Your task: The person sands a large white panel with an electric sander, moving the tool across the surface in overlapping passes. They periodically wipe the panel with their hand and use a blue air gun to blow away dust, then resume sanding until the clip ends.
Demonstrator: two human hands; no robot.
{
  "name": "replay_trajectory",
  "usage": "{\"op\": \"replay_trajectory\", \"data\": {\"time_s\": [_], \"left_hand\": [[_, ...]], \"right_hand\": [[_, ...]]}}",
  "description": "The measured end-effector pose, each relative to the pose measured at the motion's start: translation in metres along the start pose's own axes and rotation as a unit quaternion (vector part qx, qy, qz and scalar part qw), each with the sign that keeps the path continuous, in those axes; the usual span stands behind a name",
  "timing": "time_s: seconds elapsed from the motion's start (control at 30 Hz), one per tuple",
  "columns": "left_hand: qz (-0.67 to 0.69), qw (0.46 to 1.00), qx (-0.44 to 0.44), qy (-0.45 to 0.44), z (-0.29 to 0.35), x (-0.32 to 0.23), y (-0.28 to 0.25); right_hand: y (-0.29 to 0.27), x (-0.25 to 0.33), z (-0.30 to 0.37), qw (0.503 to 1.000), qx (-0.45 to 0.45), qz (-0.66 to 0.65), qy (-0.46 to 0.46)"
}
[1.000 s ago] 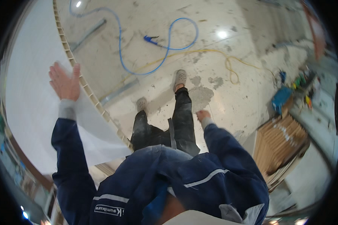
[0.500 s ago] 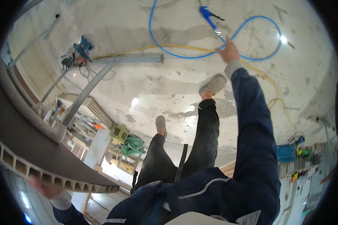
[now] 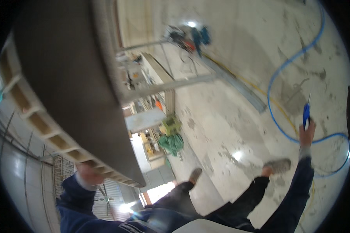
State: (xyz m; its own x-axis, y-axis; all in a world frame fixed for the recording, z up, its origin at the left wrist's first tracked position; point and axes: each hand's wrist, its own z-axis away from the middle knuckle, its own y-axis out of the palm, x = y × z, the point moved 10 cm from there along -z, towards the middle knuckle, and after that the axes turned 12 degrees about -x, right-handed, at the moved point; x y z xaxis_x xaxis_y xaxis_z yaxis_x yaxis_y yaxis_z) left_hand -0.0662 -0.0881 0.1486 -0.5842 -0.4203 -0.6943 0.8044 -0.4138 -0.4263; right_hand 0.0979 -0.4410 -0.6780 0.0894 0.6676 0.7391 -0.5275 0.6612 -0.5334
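Observation:
My right hand [image 3: 307, 135] is closed around the handle of a blue air blow gun [image 3: 306, 112], whose thin nozzle points away from me above the floor. A blue air hose [image 3: 272, 101] curves across the floor and passes by that hand. On the left, a long dark brown hollow-core panel [image 3: 74, 89] stretches away from me, its pale edge showing a row of open cells. My left hand [image 3: 90, 174] grips the panel's edge near its close end; the fingertips are partly hidden by the panel.
Metal stand bars [image 3: 171, 87] reach out from the panel's right side toward a grey rail [image 3: 241, 90] on the floor. Power tools [image 3: 198, 39] sit at the far end, with a yellow cord [image 3: 256, 86] trailing. A green cloth bundle [image 3: 171, 144] lies beside a green stool [image 3: 170, 125].
My right hand has picked up the blow gun, which was lying on the floor. The view has turned left, bringing the panel more into sight; my left hand is still at its edge.

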Motion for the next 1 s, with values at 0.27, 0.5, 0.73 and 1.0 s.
{"op": "replay_trajectory", "data": {"time_s": [0.27,0.5,0.73,1.0], "left_hand": [[-0.409,0.807,0.035,0.425,-0.022,-0.056,0.135],[-0.476,0.645,0.011,0.598,0.007,-0.082,0.154],[-0.485,0.670,-0.038,0.561,0.016,-0.084,0.147],[-0.407,0.726,-0.072,0.550,0.036,-0.081,0.108]], "right_hand": [[-0.183,0.336,0.090,0.823,0.118,-0.550,0.077],[-0.375,0.510,0.129,0.822,0.123,-0.555,-0.035],[-0.456,0.565,0.219,0.903,0.197,-0.367,-0.109],[-0.488,0.621,0.352,0.950,0.233,-0.180,-0.104]]}}
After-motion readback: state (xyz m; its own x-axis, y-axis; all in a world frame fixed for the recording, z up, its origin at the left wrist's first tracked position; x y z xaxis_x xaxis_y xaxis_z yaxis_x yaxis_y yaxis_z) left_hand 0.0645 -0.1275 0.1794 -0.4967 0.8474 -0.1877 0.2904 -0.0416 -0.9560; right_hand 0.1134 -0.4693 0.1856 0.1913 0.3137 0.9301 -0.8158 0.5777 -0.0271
